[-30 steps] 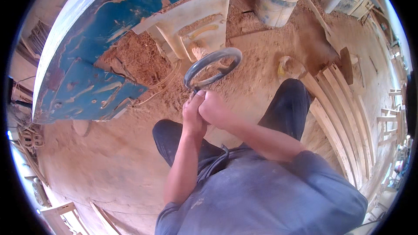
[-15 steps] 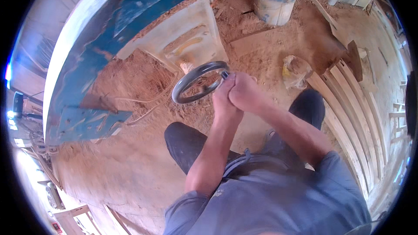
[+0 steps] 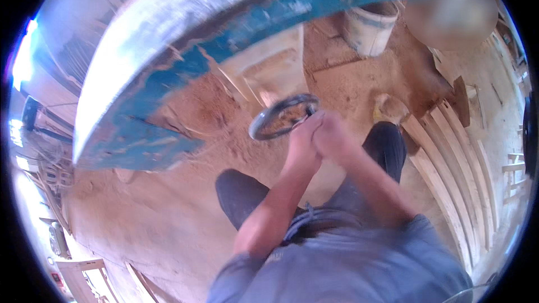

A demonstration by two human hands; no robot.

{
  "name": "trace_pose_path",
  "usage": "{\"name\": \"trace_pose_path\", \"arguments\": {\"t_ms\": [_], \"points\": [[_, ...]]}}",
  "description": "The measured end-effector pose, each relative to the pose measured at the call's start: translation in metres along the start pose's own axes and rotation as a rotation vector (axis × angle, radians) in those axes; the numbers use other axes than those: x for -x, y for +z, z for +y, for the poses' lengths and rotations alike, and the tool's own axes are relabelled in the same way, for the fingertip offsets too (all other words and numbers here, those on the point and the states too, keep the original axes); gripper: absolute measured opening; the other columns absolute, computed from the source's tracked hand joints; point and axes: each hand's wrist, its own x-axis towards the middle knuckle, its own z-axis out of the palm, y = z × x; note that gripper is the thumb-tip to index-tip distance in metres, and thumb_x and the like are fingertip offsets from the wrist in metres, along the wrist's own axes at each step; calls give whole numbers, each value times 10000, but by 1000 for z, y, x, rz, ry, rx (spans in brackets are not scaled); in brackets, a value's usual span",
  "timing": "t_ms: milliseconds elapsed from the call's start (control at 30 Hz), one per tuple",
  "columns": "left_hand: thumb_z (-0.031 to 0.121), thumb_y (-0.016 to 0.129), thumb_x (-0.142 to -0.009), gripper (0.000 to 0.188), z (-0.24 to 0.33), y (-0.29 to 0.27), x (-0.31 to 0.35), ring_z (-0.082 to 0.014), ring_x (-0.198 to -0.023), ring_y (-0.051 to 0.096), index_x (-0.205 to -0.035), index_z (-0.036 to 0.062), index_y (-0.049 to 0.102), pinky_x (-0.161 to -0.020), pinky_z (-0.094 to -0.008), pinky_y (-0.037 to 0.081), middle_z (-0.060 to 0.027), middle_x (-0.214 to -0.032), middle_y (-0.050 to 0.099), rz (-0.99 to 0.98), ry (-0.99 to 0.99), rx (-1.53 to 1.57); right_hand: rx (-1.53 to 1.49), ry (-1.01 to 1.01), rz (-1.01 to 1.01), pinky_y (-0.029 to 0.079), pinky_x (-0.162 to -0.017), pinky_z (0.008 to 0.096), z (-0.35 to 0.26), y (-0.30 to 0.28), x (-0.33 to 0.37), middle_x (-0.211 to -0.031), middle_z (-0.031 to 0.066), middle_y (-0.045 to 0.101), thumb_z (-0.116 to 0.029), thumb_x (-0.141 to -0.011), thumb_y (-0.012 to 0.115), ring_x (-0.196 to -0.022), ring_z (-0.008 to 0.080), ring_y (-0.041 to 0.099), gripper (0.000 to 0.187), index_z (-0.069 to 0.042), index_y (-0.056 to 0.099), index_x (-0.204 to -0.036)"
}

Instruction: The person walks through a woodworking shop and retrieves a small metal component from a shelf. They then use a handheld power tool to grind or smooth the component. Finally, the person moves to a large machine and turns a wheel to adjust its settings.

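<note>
Both my hands are clasped together on the right side of a dark metal handwheel (image 3: 259, 127), closed around its handle. My left hand (image 3: 303, 138) lies against my right hand (image 3: 332, 136), and the fingers overlap. Most of the handle is hidden inside them. Beyond the wheel stands a pale machine base (image 3: 276, 65) that the wheel appears joined to. Over it spreads a large curved machine table with a white top (image 3: 168, 28) and a chipped blue edge (image 3: 269, 22).
A dusty white bucket (image 3: 368, 32) stands at the far right, near a clear plastic bag (image 3: 391, 108). Several curved wooden strips (image 3: 449, 163) lie on the right. Sawdust (image 3: 202, 98) covers the floor under the table. A wooden frame (image 3: 81, 280) is at lower left. A blurred round patch hides the upper right.
The view has tilted, so more of the white table top shows and the wheel sits farther right and lower in the picture. Both hands stay closed on the handle.
</note>
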Motion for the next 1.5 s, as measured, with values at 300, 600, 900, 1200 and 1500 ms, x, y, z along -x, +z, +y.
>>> {"name": "trace_pose_path", "arguments": {"t_ms": [300, 600, 900, 1200, 1500], "points": [[267, 659, -928, 223, -44, 21, -2, -181, -797, 634, -952, 46, 648, -681, -361, 526, -34, -872, 644, 88, -538, 596, -469, 58, -32, 509, -857, 450, 106, 40, -35, -973, 232, 683, -148, -866, 574, -936, 377, 655, 288, -16, 628, -1115], [197, 585, -961, 134, -46, -64, 27, -136, -750, 623, -980, 69, 621, -634, -271, 498, -18, -791, 615, 113, -384, 625, -332, 97, -66, 500, -870, 377, 38, 92, -15, -1025, 163, 671, -171, -862, 567, -1011, 219, 634, 332, 16, 598, -1134], [235, 608, -934, 173, -8, -75, 26, -158, -831, 624, -929, 64, 637, -703, -314, 500, -38, -911, 645, -67, -363, 694, -382, -5, 9, 521, -728, 380, -3, 100, 4, -922, 174, 667, -132, -844, 546, -880, 243, 654, 266, -6, 633, -1062], [198, 621, -932, 145, -18, -23, 6, -130, -765, 608, -911, 55, 613, -626, -305, 490, -42, -861, 626, -80, -159, 358, -69, -136, -155, 534, -736, 434, 69, 43, -31, -954, 311, 642, -169, -821, 541, -956, 380, 668, 286, 29, 621, -1011], [136, 575, -932, 101, -44, -11, 3, -215, -820, 626, -946, 74, 653, -700, -340, 504, -34, -852, 634, 54, -115, 257, -88, -57, -66, 508, -775, 408, 90, -3, -41, -965, 199, 669, -160, -882, 538, -922, 246, 636, 242, 18, 599, -1033]]}}
